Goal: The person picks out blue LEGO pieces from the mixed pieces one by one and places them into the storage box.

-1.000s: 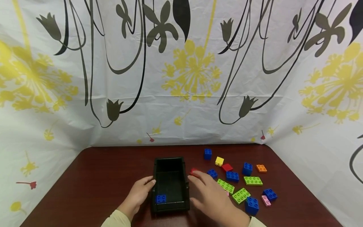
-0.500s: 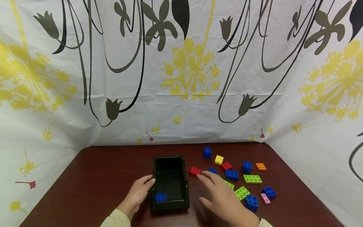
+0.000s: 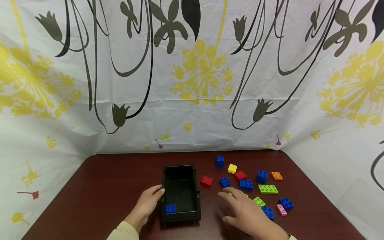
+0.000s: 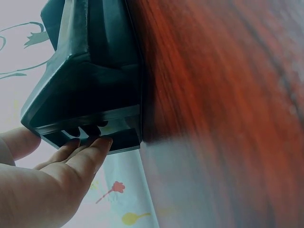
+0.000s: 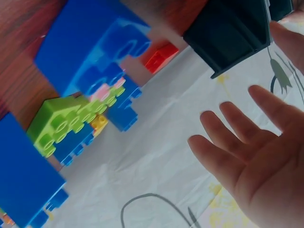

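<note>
A black plastic bin (image 3: 180,218) stands on the table, with a blue toy brick (image 3: 170,209) in its near left corner. My left hand (image 3: 145,201) grips the bin's left side. In the left wrist view the thumb is at the rim and the fingers (image 4: 90,156) reach under the lip. To the right of the bin, my right hand (image 3: 247,213) hovers over the loose bricks, fingers spread and holding nothing. It partly covers a lime brick (image 3: 259,201) and a tall blue brick (image 3: 268,212). A red brick (image 3: 206,181) lies between bin and hand.
Farther back and right lie blue (image 3: 246,184), yellow (image 3: 232,168), orange (image 3: 277,175), lime (image 3: 268,189) and pink bricks (image 3: 281,209). The dark red table (image 3: 114,186) ends at a patterned white cloth (image 3: 192,133) behind and at the sides.
My right hand has drawn away from the red brick, moving right over the other bricks. The red brick now shows fully beside the bin. My left hand stays on the bin.
</note>
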### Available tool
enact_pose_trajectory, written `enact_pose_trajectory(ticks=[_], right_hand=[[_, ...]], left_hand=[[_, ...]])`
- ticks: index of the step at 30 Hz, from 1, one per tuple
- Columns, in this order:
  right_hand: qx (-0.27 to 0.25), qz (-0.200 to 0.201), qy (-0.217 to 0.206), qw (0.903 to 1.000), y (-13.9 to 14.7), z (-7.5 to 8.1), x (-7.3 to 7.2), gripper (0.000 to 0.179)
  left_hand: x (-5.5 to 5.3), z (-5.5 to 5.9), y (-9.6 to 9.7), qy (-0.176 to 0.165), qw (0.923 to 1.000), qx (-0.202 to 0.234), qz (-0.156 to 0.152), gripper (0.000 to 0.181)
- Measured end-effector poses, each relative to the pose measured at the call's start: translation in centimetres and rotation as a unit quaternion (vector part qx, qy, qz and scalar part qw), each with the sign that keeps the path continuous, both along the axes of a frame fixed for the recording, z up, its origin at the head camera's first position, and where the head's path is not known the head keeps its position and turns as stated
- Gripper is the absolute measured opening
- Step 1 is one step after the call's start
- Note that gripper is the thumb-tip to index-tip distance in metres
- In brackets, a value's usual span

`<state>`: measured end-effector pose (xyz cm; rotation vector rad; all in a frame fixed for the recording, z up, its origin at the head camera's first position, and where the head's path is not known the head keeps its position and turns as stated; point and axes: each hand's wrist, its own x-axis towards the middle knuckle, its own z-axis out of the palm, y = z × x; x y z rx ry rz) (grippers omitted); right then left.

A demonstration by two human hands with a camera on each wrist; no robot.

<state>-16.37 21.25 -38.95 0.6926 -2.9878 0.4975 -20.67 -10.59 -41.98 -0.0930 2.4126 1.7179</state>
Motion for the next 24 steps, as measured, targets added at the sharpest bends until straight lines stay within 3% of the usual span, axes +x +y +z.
enact_pose_trajectory(ticks=[6, 17, 24], right_hand=[[0.005, -0.03, -0.055, 0.998, 1.0, -0.3, 0.0, 0.063], [0.025, -0.067, -0.09, 0.9934, 2.8, -0.9, 0.1, 0.058], [0.047, -0.113, -0.134, 0.9834, 3.0, -1.5, 0.0, 0.054]], left_hand=[[0.0, 0.0, 0.0, -0.002, 1.0, 0.0, -0.002, 0.053], [0.0, 0.1, 0.0, -0.005, 1.0, -0.003, -0.002, 0.052], [0.0, 0.2, -0.1, -0.01, 0.9999, 0.0, -0.001, 0.053]])
